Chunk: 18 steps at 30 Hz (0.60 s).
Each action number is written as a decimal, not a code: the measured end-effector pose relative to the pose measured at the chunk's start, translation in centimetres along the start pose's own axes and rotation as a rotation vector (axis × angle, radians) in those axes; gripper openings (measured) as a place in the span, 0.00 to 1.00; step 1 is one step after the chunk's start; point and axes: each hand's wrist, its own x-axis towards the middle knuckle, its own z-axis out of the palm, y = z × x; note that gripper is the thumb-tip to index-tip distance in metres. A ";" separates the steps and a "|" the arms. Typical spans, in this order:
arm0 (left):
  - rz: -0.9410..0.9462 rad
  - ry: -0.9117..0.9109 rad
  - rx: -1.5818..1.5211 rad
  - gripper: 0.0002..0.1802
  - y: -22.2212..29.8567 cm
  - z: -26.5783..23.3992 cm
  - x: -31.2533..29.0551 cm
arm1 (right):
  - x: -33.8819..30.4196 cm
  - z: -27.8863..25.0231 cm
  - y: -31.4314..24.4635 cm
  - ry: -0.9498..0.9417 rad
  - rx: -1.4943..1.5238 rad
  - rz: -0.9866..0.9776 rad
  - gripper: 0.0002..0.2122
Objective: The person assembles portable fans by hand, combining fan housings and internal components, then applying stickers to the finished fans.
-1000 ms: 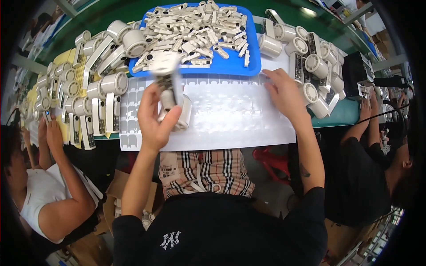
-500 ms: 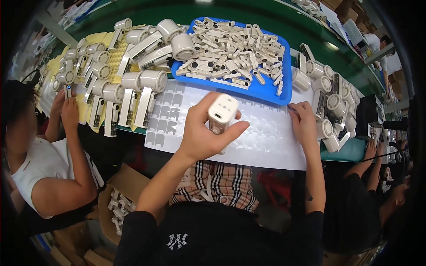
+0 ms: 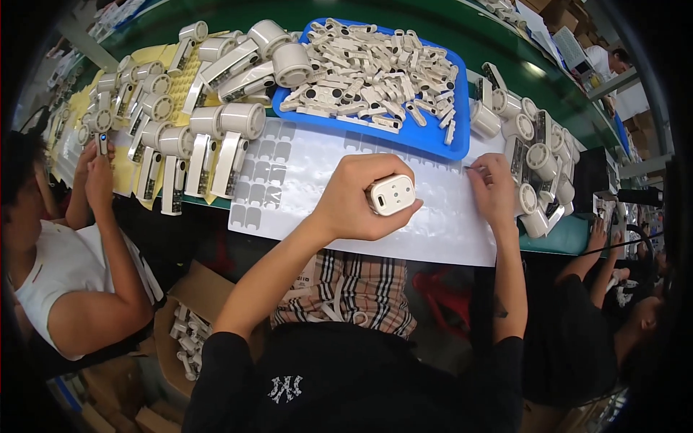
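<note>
My left hand (image 3: 361, 196) is wrapped round a white handheld device (image 3: 392, 195). The device's rounded end, with a small slot and several tiny holes, points up at me; the rest is hidden by the hand. At the right part of a white sheet with grey stickers (image 3: 253, 216), my right hand (image 3: 494, 189) rests with its fingers bent and fingertips drawn together at the surface. Whatever they pinch, if anything, is too small to make out. Grey stickers show at the sheet's left side and along its upper edge.
Behind the sheet stands a blue tray (image 3: 462, 144) heaped with small white parts. White devices with round heads (image 3: 242, 121) lie on the left, and more (image 3: 541, 162) on the right. A co-worker (image 3: 86, 281) sits at the left. Below is a cardboard box (image 3: 206, 292) with white pieces.
My left hand has moved slightly right and turned the device, so its end now faces up and right. The thumb has wrapped round it. My right hand stays near the sheet's right side.
</note>
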 end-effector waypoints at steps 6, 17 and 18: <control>0.039 -0.033 0.019 0.12 0.1 0.3 -0.1 | -3.1 -3.3 -5.7 0.379 0.560 0.031 0.06; 0.098 -0.023 0.002 0.16 -0.5 0.4 -0.6 | -2.9 0.8 -15.6 -0.087 1.095 -0.115 0.22; 0.093 -0.021 0.001 0.16 -0.5 0.3 -0.6 | -2.9 0.8 -15.7 -0.091 1.096 -0.111 0.22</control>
